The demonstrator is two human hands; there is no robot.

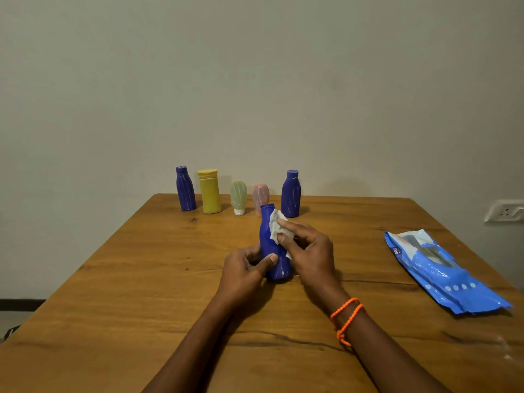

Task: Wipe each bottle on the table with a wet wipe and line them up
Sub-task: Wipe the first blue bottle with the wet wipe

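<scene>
A blue bottle [268,239] stands upright on the middle of the wooden table [141,279]. My left hand [243,269] grips its lower body, thumb across the front. My right hand [307,251] pinches a crumpled white wet wipe [276,226] and presses it against the bottle's upper right side. Along the far edge stand a blue bottle [185,188], a yellow bottle [209,192], a small green bottle [238,197] with a white cap, a small pink bottle [261,195] partly hidden behind the held one, and another blue bottle [291,193].
A blue pack of wet wipes [442,270] lies flat on the table's right side. A plain wall rises behind the table, with a white socket [504,211] at the right. Orange cord bracelets [347,316] circle my right wrist.
</scene>
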